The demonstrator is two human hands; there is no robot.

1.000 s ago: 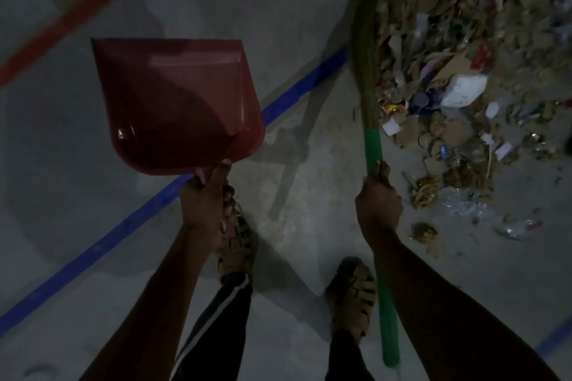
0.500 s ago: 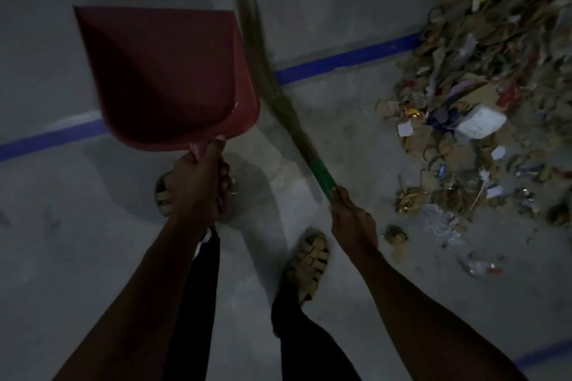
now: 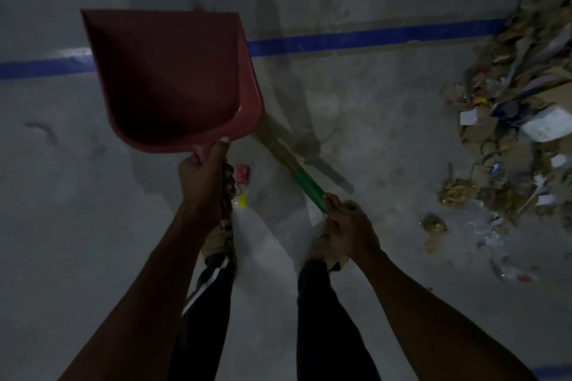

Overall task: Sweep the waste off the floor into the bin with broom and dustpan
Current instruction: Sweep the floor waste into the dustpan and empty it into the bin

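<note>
Hands clamp separately: left hand (image 3: 205, 178) grips red dustpan (image 3: 173, 77), right hand (image 3: 349, 226) grips green-handled broom (image 3: 309, 187).

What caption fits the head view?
Left hand holds red dustpan, right hand grips broom, waste pile at right.

Broom (image 3: 305, 181): bristle end runs behind the dustpan (image 3: 173, 80), hidden; what shows is motion-blurred. Waste pile (image 3: 520, 120) cut off by the right edge, most pieces too dark and small to identify. Two small scraps (image 3: 242, 182) beside left hand (image 3: 204, 182), one red, one yellow, unidentifiable.
</note>
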